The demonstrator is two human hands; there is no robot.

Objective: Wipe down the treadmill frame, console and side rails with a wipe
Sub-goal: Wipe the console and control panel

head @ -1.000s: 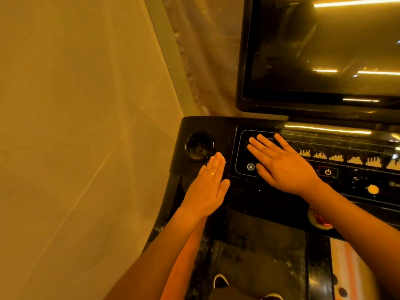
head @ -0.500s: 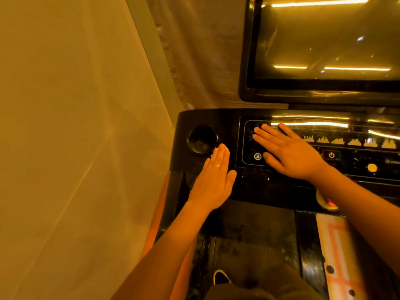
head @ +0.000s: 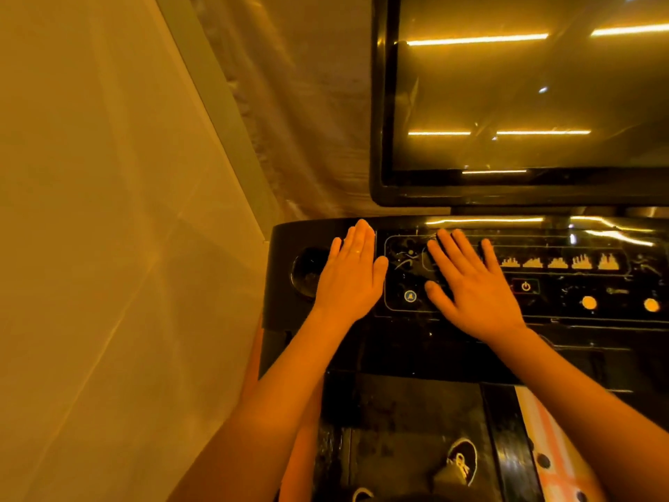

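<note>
A black treadmill console [head: 434, 342] spans the lower right, below a large dark screen [head: 525, 103] that reflects strip lights. Both of the person's hands lie flat on it, palms down, fingers straight. The left hand [head: 349, 280] rests at the console's left end, just beside a round cup holder [head: 306, 273]; the holder's inside is too dark to tell its contents. The right hand [head: 474, 295], fingers spread, covers the button panel, left of a red power button [head: 525, 286]. A pale wall [head: 108, 211] stands to the left.

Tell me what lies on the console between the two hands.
Head view: a strip of console panel bearing a runner symbol and a round blue button.
</note>
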